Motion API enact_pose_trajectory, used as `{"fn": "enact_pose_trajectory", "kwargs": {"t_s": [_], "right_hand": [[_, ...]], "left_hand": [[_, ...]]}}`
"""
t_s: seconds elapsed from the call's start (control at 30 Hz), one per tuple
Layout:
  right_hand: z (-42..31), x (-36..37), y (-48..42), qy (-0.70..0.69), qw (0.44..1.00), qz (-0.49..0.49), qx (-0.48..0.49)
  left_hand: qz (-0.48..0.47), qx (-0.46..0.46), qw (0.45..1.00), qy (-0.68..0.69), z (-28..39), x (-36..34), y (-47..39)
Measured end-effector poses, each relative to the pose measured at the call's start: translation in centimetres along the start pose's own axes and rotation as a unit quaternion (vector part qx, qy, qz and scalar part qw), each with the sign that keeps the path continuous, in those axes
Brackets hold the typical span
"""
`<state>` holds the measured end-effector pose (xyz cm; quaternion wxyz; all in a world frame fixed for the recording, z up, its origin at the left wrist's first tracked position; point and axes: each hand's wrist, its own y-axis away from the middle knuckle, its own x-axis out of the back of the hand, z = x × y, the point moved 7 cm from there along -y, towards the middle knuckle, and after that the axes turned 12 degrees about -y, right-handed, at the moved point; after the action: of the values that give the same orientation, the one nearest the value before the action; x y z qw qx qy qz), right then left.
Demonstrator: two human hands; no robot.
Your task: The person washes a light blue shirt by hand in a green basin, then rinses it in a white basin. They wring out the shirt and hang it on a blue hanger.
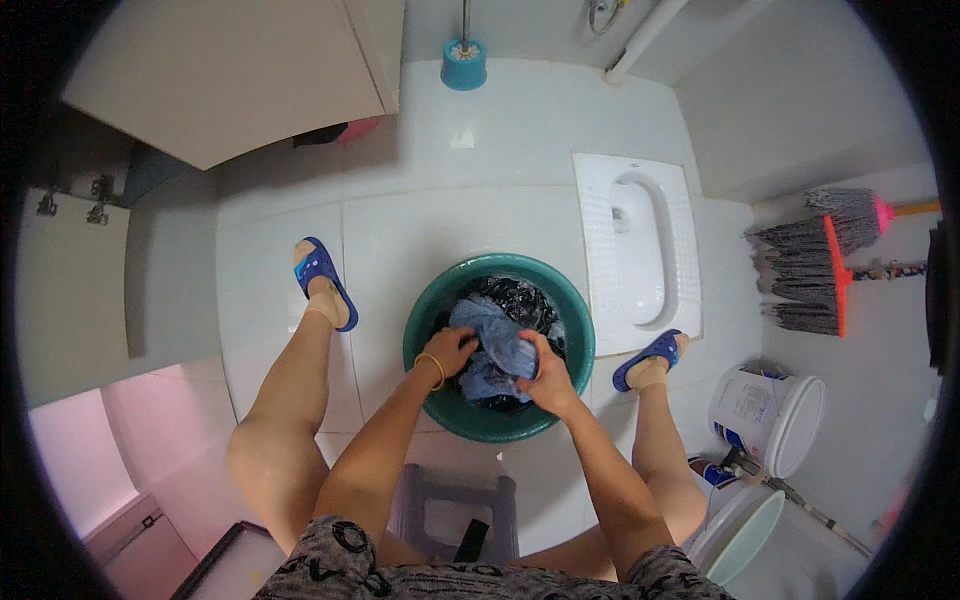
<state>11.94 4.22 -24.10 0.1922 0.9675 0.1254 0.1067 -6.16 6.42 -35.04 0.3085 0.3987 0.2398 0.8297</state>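
Note:
A round green plastic basin (418, 375) stands on the tiled floor between my feet, with dark wet cloth (517, 296) and some suds inside. Over the dark cloth lies a bunched blue cloth (491, 334), possibly denim. My right hand (549, 379) grips the right side of this blue cloth, thumb and fingers closed around a fold. At its left edge is my left hand (448, 352), a yellow band on the wrist; its fingertips are partly hidden, so whether it grips the cloth is unclear.
A squat toilet (649, 255) is set into the floor right of the basin. Brooms (806, 277) and white buckets (757, 412) stand along the right wall. A purple plastic stool (457, 495) is below me, a blue toilet brush holder (463, 67) by the far wall, and a cabinet (247, 75) overhangs the upper left.

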Motion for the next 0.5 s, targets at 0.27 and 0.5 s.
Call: {"fn": "enact_pose_trajectory", "kwargs": {"t_s": [0.27, 0.5], "right_hand": [[-17.0, 1.0, 8.9, -0.193, 0.968, -0.006, 0.162], [-23.6, 2.5, 11.2, -0.543, 0.818, -0.048, 0.181]], "left_hand": [[-0.073, -0.2, 0.908, 0.36, 13.7, 7.2, 10.0], [-0.155, -0.277, 0.719, 0.618, 18.7, 7.3, 16.5]]}}
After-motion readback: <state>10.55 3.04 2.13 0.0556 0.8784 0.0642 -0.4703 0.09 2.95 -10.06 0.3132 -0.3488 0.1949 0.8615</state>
